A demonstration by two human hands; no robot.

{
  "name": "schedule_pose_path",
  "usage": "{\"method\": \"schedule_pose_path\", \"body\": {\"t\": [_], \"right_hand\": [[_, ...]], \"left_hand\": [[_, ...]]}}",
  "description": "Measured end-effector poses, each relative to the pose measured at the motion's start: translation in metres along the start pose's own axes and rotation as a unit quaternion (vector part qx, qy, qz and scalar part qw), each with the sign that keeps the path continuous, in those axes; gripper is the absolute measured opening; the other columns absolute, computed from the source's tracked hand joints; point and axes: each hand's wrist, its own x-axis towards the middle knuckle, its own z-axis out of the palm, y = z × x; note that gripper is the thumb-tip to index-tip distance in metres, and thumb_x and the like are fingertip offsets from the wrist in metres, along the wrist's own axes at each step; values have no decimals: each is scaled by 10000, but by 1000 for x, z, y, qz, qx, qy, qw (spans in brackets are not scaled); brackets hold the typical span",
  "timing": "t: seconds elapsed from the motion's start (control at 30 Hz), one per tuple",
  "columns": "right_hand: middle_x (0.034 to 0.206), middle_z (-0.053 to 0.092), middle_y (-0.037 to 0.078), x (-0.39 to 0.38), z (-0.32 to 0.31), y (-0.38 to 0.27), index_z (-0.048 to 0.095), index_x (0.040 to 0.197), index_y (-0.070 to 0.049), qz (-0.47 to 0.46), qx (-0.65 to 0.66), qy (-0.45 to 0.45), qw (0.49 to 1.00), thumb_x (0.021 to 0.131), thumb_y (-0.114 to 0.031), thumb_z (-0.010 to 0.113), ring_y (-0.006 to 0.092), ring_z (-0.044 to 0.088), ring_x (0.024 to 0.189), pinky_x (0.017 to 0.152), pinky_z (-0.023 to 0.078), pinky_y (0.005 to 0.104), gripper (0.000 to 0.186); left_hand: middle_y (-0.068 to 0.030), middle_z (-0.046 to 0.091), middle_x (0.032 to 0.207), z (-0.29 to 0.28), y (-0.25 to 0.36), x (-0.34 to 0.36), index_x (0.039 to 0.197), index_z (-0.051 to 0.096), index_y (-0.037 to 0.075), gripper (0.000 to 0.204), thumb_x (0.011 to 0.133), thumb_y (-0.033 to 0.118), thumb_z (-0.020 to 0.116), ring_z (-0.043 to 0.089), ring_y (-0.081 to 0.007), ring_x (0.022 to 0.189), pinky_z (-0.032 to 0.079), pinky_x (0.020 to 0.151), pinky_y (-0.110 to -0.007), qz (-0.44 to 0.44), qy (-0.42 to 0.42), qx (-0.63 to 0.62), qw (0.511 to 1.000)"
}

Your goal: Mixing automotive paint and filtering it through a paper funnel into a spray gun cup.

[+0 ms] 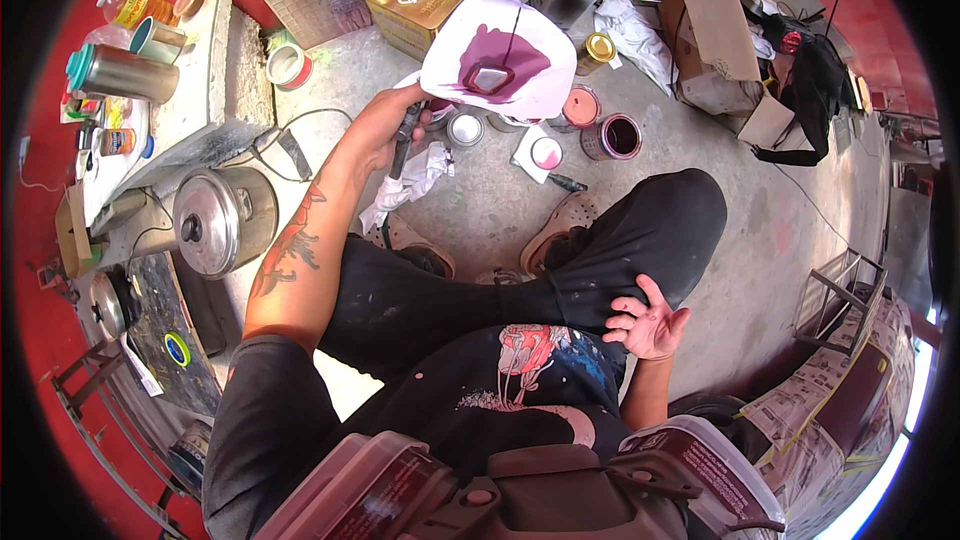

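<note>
My left hand reaches out, its fingers wrapped round the dark handle of a tool whose body is mostly hidden. Just beyond that hand, a wide white paper funnel is tilted so its inside shows. Dark red paint streaks the inside and surrounds a small pale opening. A thin dark line runs from the upper rim toward the paint; what it is I cannot tell. My right hand is palm up beside my right thigh, fingers loosely spread, holding nothing.
Below the funnel stand a dark paint can, a pinkish can and a white-lidded jar. A crumpled white rag lies between my feet. Left are a lidded metal pot and concrete ledge; right, a cardboard box and metal rack.
</note>
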Motion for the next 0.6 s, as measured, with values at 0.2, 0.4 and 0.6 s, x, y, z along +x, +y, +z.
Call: {"method": "schedule_pose_path", "body": {"t": [0.2, 0.4, 0.6], "right_hand": [[1421, 270, 383, 0, 0, 0, 39, 1507, -52, -1, 0, -2, 1000, 934, -577, 423, 545, 381, 1264, 992, 369, 631, 867], [1423, 265, 384, -1, -1, 0, 36, 1507, -53, 1, 2, -1, 1000, 931, -580, 430, 545, 378, 1266, 992, 368, 632, 875], [1428, 260, 382, 0, 0, -1, 39, 1508, -55, 5, 7, -3, 1000, 930, -577, 437, 546, 373, 1270, 996, 361, 635, 875]], "left_hand": [[-9, 547, 719, 0, -1, 0, 905, 567, 61, 208, 942, 252, 493, 465, -90, 541, 401, 528, -244, 3, 5, -4, 1000], [38, 495, 673, -1, -7, 5, 954, 631, 40, 294, 907, 328, 594, 410, -33, 484, 340, 436, -182, 18, 7, -27, 999], [43, 494, 668, -2, -7, 5, 952, 639, 36, 300, 904, 329, 598, 409, -29, 479, 340, 432, -179, 14, 7, -25, 1000]]}}
